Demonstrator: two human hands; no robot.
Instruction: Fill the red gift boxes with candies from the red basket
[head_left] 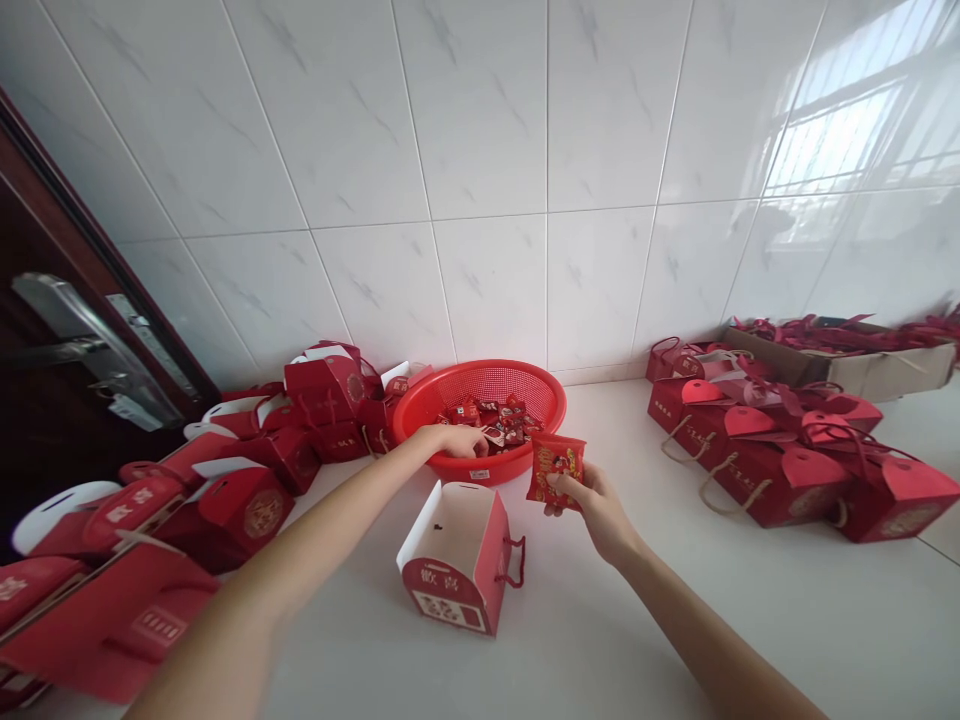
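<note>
A red plastic basket [553, 405] with small red wrapped packets [512, 418] inside stands against the wall. My left hand [465, 440] reaches over its near rim into the packets; its fingertips are partly hidden there. To the right of the basket, my right hand [574, 492] grips a red snack packet [556, 462] between thumb and fingers, above the white surface. An open red and white box [454, 560] with a red cord handle stands in front of the basket, between my forearms.
Many red boxes [259, 510] crowd the left side, several with lids up. On the right stand more red boxes [780, 480] with cord handles, and a cardboard carton [877, 372] of red ribboned items. A tiled wall rises behind; a dark door is at left.
</note>
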